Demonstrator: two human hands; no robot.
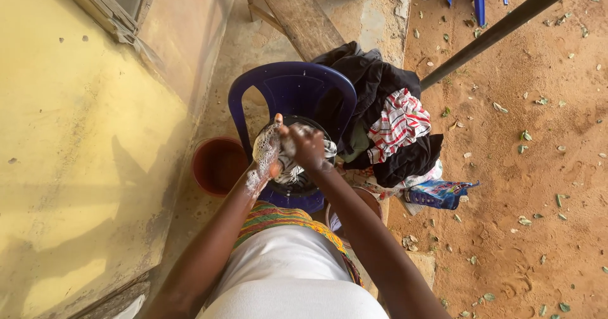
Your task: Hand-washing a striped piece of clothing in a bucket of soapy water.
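Observation:
My left hand (266,148), covered in soap foam, and my right hand (308,146) both grip a wet striped cloth (292,170) and press it together. They hold it over a dark wash basin (315,186) that sits on the seat of a blue plastic chair (288,84). Most of the basin's inside is hidden by my hands and the cloth.
A heap of clothes (386,122), black with a red-and-white striped piece, lies over the chair's right side. A red bucket (217,165) stands on the left by the yellow wall (76,154). A wooden bench (297,15) is behind. Sandy ground with leaves (538,167) spreads right.

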